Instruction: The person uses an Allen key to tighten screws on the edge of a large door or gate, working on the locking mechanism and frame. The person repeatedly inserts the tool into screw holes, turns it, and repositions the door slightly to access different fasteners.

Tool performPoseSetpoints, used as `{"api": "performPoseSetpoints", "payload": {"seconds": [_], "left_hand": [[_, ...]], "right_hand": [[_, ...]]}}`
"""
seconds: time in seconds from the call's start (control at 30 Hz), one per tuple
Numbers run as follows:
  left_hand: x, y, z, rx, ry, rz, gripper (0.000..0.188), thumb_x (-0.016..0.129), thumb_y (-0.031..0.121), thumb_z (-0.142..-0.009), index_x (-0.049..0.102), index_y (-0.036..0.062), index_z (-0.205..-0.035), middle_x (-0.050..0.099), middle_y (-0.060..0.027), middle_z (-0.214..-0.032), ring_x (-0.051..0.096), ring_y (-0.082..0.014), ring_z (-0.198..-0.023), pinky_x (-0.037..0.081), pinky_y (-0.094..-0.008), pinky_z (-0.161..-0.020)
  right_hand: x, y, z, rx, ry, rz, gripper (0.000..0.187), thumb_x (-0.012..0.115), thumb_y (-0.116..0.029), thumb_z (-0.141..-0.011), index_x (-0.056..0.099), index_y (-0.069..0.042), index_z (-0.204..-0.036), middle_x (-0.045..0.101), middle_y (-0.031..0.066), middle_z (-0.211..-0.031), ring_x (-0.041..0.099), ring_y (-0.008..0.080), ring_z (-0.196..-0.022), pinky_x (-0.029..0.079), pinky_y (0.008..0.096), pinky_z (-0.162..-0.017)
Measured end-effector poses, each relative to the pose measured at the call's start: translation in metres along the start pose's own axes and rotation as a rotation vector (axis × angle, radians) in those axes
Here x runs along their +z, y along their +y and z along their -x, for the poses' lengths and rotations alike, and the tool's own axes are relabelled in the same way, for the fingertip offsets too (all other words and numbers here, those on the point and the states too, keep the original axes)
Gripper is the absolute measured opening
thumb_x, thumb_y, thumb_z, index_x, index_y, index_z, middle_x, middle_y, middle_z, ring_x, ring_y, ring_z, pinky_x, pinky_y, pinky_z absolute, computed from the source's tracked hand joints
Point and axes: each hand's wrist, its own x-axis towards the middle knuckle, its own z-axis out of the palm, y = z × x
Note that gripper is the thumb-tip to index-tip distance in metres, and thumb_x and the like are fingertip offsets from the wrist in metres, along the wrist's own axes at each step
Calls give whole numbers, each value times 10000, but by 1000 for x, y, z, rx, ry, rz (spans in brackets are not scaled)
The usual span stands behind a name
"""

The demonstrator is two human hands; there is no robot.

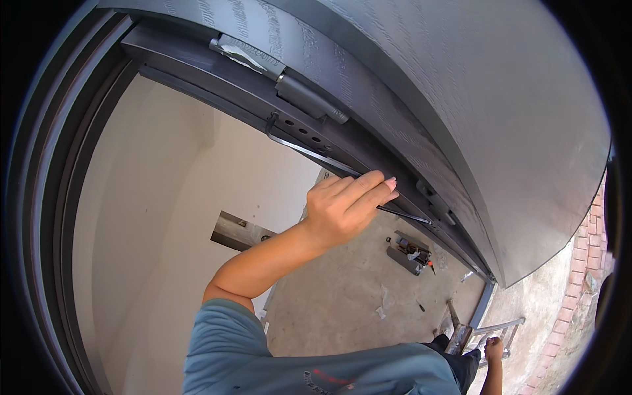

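Note:
My left hand (349, 205) is closed round the long arm of an L-shaped hex key (309, 153). The key's short bent end meets the dark grey door frame (197, 69) beside a row of round holes. Just above it, a cylindrical hinge (309, 99) joins the frame to the grey, wood-grained door (500, 131); torn film clings near the hinge. Low on the right, my right hand (494, 349) is beside a metal stepladder (462, 337), its fingers curled. Whatever it may hold is too small to make out.
Far below, an open toolbox (409, 253) with tools stands on the concrete floor (329, 289), scraps of plastic nearby. A metal channel (230, 230) juts beside the pale wall (151, 197). Another hinge (436, 201) sits further along the frame. Outside runs a strip of red bricks (576, 263).

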Motion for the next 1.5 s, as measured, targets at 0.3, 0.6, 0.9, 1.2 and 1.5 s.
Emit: {"api": "performPoseSetpoints", "payload": {"seconds": [0.3,0.6,0.9,1.2,1.5], "left_hand": [[-5,-50,81,60,-186,-144,137,765,95,-753,711,112,-878,706,13,-883,501,-129,-553,356,-269,-483],[-73,-139,115,264,-427,-394,123,713,114,-776,671,160,-882,676,76,-968,529,-99,-645,405,-263,-533],[-150,-199,74,357,-463,-633,138,703,72,-786,691,160,-891,686,98,-976,562,-97,-684,444,-266,-538],[-109,-133,89,-568,-120,-197,292,717,58,-848,505,75,-1049,779,-37,-1093,531,-103,-552,451,-267,-548],[-66,-109,66,-1007,624,554,405,806,121,-922,436,92,-1085,736,-113,-939,515,-31,-657,358,-210,-550]], "right_hand": [[-17,-5,25,-10,17,50,276,666,-214,-920,697,56,-963,726,269,-895,720,415,-867,558,479,-787],[-25,-14,33,11,-26,109,276,668,-209,-912,700,56,-982,729,270,-918,721,418,-882,556,478,-802],[-20,-60,35,57,12,229,299,676,-259,-919,726,25,-994,741,270,-936,728,423,-928,563,488,-844],[8,-53,18,-9,-12,187,304,667,-270,-927,741,15,-1006,743,266,-933,736,414,-912,571,481,-826],[-30,-42,33,72,43,131,316,675,-296,-945,734,3,-1032,748,249,-982,728,409,-960,559,478,-872]]}}
